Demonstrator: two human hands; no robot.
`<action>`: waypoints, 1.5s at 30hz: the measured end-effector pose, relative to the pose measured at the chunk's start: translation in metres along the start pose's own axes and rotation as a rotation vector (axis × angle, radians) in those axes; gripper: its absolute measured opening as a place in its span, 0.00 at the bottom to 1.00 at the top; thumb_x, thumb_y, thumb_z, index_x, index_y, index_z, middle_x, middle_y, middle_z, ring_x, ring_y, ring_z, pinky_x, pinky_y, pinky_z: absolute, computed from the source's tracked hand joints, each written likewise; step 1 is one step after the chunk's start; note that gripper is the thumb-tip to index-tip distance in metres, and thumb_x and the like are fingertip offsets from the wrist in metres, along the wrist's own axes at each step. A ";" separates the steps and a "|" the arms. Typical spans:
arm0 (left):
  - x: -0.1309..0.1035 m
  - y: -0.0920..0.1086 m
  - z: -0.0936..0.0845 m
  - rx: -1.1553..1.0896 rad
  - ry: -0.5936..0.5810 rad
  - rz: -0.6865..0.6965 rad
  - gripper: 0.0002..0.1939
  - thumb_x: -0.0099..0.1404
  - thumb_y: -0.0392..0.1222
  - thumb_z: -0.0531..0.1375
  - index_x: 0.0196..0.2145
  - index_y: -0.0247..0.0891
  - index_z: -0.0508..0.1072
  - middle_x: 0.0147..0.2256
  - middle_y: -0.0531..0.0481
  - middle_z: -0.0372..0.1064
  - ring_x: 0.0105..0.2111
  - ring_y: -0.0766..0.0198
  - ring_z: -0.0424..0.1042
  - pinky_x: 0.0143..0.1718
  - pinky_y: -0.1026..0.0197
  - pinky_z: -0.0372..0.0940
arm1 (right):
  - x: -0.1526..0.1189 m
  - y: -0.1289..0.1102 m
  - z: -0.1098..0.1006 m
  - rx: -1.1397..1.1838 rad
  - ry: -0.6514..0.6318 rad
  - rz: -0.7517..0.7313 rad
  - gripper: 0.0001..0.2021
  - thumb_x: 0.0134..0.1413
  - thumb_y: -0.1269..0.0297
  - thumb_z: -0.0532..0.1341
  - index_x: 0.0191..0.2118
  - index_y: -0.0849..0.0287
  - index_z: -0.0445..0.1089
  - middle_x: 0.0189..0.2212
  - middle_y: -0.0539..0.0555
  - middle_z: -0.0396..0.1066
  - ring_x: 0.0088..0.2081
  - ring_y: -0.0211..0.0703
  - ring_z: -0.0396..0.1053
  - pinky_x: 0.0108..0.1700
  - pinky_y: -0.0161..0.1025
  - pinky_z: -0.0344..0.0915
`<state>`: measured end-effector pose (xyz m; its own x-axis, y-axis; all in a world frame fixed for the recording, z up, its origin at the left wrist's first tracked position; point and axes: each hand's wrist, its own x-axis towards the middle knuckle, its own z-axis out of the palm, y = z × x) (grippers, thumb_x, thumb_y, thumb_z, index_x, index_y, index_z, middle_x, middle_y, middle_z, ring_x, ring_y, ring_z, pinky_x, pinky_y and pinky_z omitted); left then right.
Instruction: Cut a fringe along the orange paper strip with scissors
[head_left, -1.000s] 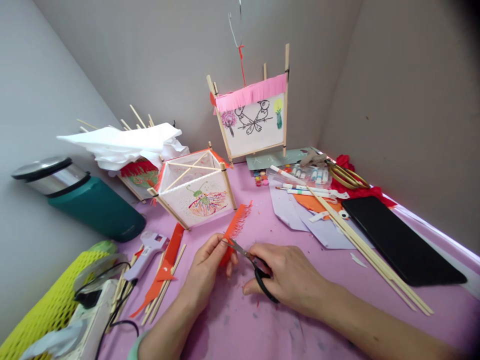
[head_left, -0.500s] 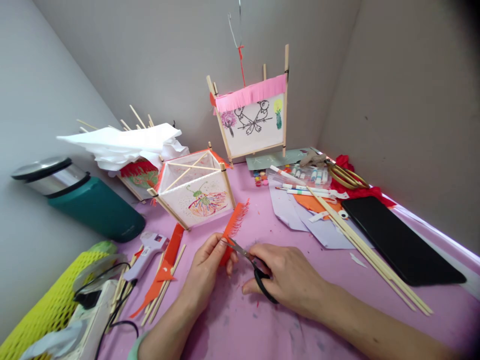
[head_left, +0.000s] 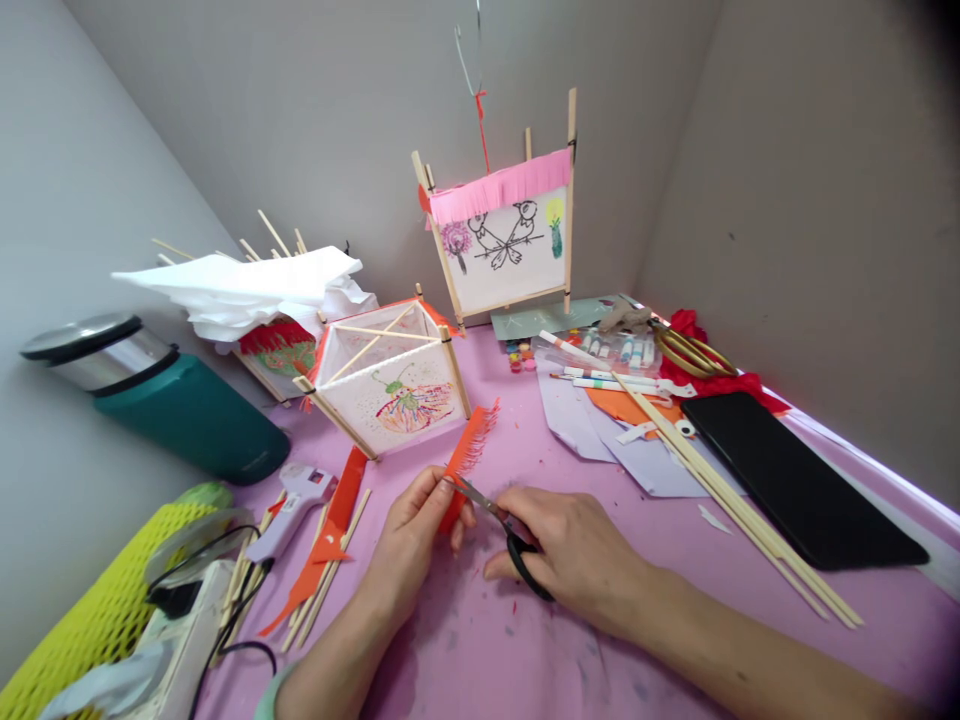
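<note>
My left hand (head_left: pixel 424 520) pinches a strip of orange-red paper (head_left: pixel 469 440) between thumb and fingers. The strip's right edge is cut into a fine fringe on its far part. Black-handled scissors (head_left: pixel 517 550) are in my right hand (head_left: pixel 581 555), their blades at the strip's fringed edge beside my left fingertips. Just beyond the strip stands a stick-framed paper lantern (head_left: pixel 397 395) with a colourful insect drawn on its front. A larger orange-red paper piece (head_left: pixel 330 545) lies on thin sticks to the left.
A hot glue gun (head_left: pixel 292 510) and a teal bottle (head_left: pixel 195 410) are at left, near a power strip (head_left: pixel 180 640). A lantern with birds (head_left: pixel 506 245) hangs at the back. Right are markers (head_left: pixel 615 380), wooden sticks (head_left: pixel 735 500), a black phone (head_left: pixel 802 480) and gold-handled scissors (head_left: pixel 690 355).
Hardly anything differs. Both hands keep their places on the paper strip and scissors, and the whole view has shifted very slightly.
</note>
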<state>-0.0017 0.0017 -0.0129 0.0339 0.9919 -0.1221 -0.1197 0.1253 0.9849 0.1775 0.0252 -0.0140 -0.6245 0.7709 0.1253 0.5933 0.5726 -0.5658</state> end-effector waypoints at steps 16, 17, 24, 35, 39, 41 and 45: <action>0.000 -0.001 -0.001 0.011 -0.013 -0.017 0.12 0.66 0.46 0.52 0.28 0.36 0.65 0.24 0.55 0.66 0.18 0.72 0.57 0.23 0.67 0.53 | -0.002 0.002 0.006 -0.012 0.035 -0.017 0.12 0.56 0.52 0.58 0.31 0.57 0.63 0.25 0.47 0.69 0.25 0.37 0.64 0.27 0.32 0.52; 0.000 -0.001 -0.001 0.011 -0.010 -0.016 0.12 0.66 0.46 0.52 0.28 0.36 0.65 0.23 0.55 0.66 0.18 0.72 0.57 0.23 0.67 0.53 | -0.002 0.002 0.005 -0.015 0.039 -0.018 0.12 0.56 0.52 0.58 0.31 0.57 0.63 0.24 0.47 0.69 0.25 0.37 0.65 0.27 0.32 0.52; 0.001 -0.001 -0.002 0.029 0.011 -0.018 0.12 0.65 0.47 0.54 0.28 0.37 0.65 0.24 0.54 0.67 0.18 0.71 0.57 0.22 0.67 0.52 | -0.003 0.002 0.004 -0.030 0.032 -0.011 0.12 0.56 0.52 0.57 0.32 0.56 0.64 0.25 0.48 0.70 0.26 0.38 0.66 0.27 0.33 0.51; -0.001 0.001 0.003 0.086 -0.032 -0.007 0.11 0.65 0.45 0.53 0.29 0.37 0.63 0.23 0.55 0.64 0.20 0.71 0.58 0.24 0.67 0.54 | -0.003 -0.002 0.000 0.021 0.021 0.024 0.16 0.50 0.47 0.61 0.35 0.54 0.66 0.27 0.48 0.70 0.27 0.38 0.65 0.29 0.32 0.53; -0.001 0.001 0.003 0.070 -0.034 -0.019 0.11 0.64 0.46 0.55 0.29 0.36 0.64 0.23 0.54 0.65 0.19 0.71 0.59 0.24 0.67 0.54 | -0.002 -0.001 0.001 0.019 0.025 0.012 0.15 0.53 0.48 0.59 0.34 0.55 0.66 0.27 0.48 0.69 0.27 0.38 0.64 0.29 0.32 0.53; -0.001 0.001 0.003 0.051 -0.032 -0.034 0.11 0.63 0.47 0.56 0.29 0.36 0.64 0.23 0.54 0.65 0.19 0.71 0.59 0.22 0.68 0.54 | -0.002 -0.001 0.001 0.019 0.016 0.012 0.14 0.54 0.49 0.58 0.34 0.55 0.66 0.27 0.48 0.69 0.27 0.38 0.64 0.29 0.32 0.53; -0.001 0.001 0.002 0.038 -0.038 -0.050 0.12 0.64 0.47 0.55 0.29 0.36 0.64 0.23 0.54 0.65 0.18 0.72 0.57 0.20 0.68 0.53 | -0.002 -0.001 0.003 0.016 0.009 0.016 0.14 0.55 0.50 0.57 0.34 0.56 0.66 0.27 0.49 0.69 0.27 0.38 0.64 0.30 0.33 0.53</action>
<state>0.0000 0.0003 -0.0120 0.0764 0.9830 -0.1671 -0.0792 0.1731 0.9817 0.1767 0.0220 -0.0159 -0.6101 0.7826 0.1234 0.5950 0.5554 -0.5810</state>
